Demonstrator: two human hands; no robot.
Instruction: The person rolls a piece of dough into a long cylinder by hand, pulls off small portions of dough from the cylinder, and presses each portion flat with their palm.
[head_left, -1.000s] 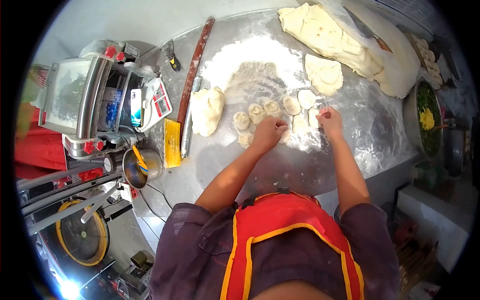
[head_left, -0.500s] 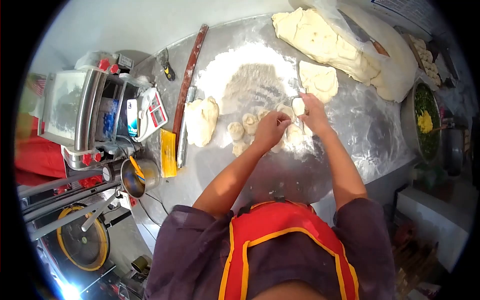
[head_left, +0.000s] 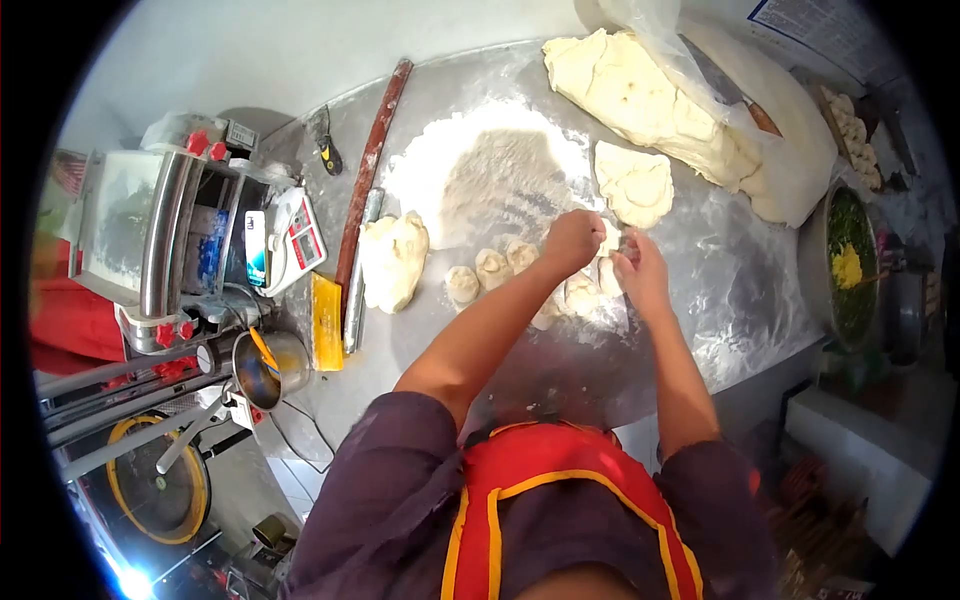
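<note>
My left hand [head_left: 577,243] is closed, its fingertips on a small piece of dough [head_left: 609,240]. Just right of it my right hand [head_left: 643,272] is pinched around something small and greyish that I cannot make out. Below and left of my hands lie several small floured dough pieces [head_left: 492,268], partly hidden by my left forearm. A flat dough slab [head_left: 634,184] rests just beyond my right hand. Behind my hands a wide patch of flour [head_left: 500,175] covers the metal table.
A big dough mass [head_left: 640,95] lies partly under plastic at the back right, near a bowl of chopped greens [head_left: 850,285]. On the left are a dough lump [head_left: 394,262], a red rolling stick [head_left: 376,160], a yellow scraper [head_left: 327,322], a scale [head_left: 300,240] and a dough machine [head_left: 150,230].
My left hand has moved right and slightly away from me, onto the small dough piece. My right hand has come nearer to me. The view has shifted a little.
</note>
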